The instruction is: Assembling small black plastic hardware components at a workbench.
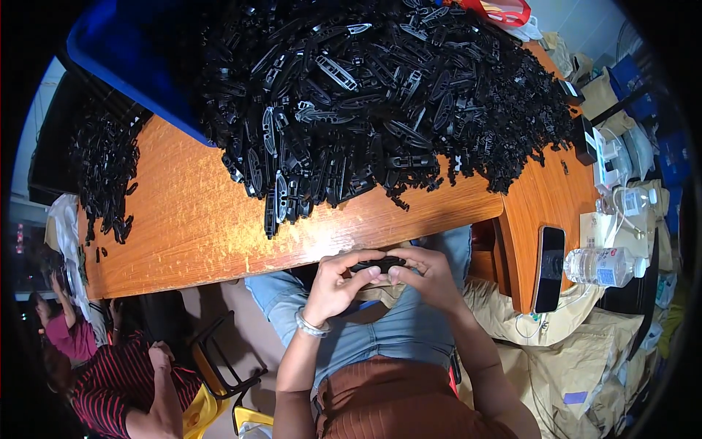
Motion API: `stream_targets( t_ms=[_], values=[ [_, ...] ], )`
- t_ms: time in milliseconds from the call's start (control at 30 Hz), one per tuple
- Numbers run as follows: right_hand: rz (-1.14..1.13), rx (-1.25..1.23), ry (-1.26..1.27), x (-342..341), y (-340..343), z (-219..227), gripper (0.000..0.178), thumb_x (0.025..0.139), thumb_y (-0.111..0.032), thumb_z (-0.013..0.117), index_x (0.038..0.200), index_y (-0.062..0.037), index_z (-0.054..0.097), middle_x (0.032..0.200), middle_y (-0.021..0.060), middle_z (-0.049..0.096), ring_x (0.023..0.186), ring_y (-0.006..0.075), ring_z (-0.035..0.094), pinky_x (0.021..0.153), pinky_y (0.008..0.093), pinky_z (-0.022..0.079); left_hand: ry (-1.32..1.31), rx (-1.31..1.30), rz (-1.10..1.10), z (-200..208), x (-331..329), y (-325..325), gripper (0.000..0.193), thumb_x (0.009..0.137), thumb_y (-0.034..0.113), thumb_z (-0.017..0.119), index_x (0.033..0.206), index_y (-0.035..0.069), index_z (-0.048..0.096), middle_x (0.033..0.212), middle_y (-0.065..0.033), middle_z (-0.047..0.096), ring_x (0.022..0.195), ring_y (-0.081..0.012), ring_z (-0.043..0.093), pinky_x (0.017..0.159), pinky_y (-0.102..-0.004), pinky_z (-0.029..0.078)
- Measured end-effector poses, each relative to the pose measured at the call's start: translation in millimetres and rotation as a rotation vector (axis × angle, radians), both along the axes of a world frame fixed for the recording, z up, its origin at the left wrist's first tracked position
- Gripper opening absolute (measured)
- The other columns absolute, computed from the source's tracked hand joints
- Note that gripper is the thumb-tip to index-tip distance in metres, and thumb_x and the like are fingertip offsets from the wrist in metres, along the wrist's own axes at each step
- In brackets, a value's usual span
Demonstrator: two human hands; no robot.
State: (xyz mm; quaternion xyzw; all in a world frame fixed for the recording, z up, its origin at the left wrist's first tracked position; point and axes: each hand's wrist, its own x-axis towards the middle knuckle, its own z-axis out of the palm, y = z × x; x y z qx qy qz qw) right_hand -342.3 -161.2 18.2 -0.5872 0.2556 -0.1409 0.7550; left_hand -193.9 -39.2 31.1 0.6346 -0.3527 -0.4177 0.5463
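Just off the table's near edge, above my lap, both hands hold one small black plastic part (380, 265) between them. My left hand (340, 282), with a pale bracelet at the wrist, grips its left end with thumb and fingers. My right hand (426, 276) pinches the other end, the two thumbs almost meeting. Fingers cover much of the part, so its exact shape cannot be made out. Beyond the hands, a large heap of black plastic parts (344, 110) spreads over the wooden table (197, 212), long clip-like pieces mixed with smaller ones.
A blue bin (139, 80) stands at the far left, beside another pile of black parts (110, 168). At right lie a phone (549, 269) and a clear plastic bottle (603, 266). Brown sacks (541, 366) fill the lower right. A person in a striped shirt (131, 380) sits at lower left.
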Motion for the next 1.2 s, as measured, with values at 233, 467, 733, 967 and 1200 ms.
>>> stream_targets(
  t_ms=[233,467,733,967,1200],
  values=[
    [-0.036,-0.346,-0.056,7.9,-5.9,2.4,0.018,0.083,-0.002,0.059,0.100,0.0023,0.063,0.082,0.0060,0.064,0.068,0.0107,0.058,0.062,0.0245,0.046,-1.076,-0.165,0.425,12.1,16.2,-33.7,0.013,0.081,0.006,0.063,0.093,0.001,0.061,0.081,-0.0115,0.059,0.065,-0.0263,0.059,0.055,-0.0334,0.047],
    [-0.447,-1.158,0.137,50.6,-39.3,-12.0,0.018,0.072,-0.001,0.068,0.088,-0.0009,0.060,0.085,0.0117,0.056,0.084,0.0283,0.053,0.071,0.0349,0.043,-1.353,0.107,0.504,9.4,31.8,-69.4,0.027,0.077,0.013,0.064,0.097,0.001,0.052,0.087,-0.0125,0.050,0.073,-0.0283,0.055,0.055,-0.0351,0.047],
    [-0.473,-0.869,0.053,45.8,-19.7,-12.3,0.014,0.079,0.001,0.061,0.093,0.0003,0.062,0.085,0.0091,0.060,0.064,0.0159,0.054,0.060,0.0263,0.043,-1.090,-0.210,0.581,-10.9,15.3,-46.5,0.032,0.075,0.003,0.067,0.101,0.001,0.048,0.086,-0.0159,0.055,0.071,-0.0314,0.057,0.056,-0.0368,0.047],
    [-0.420,-0.553,-0.031,42.7,-18.2,-20.6,0.013,0.083,0.002,0.059,0.096,0.0018,0.062,0.079,0.0044,0.061,0.069,0.0082,0.056,0.061,0.0211,0.044,0.060,-0.116,0.375,-10.2,3.7,-33.4,0.041,0.076,-0.003,0.068,0.107,0.003,0.042,0.082,-0.0051,0.055,0.062,-0.0093,0.056,0.052,-0.0231,0.046],
    [-0.465,-0.206,-0.289,39.5,-0.1,2.6,0.006,0.084,0.000,0.060,0.090,0.0024,0.060,0.088,0.0040,0.057,0.078,0.0091,0.056,0.070,0.0198,0.044,0.469,-0.393,0.141,-4.1,4.7,-23.1,0.042,0.079,-0.014,0.058,0.115,0.001,0.042,0.112,-0.0156,0.054,0.090,-0.0285,0.065,0.070,-0.0280,0.056]
  ],
)
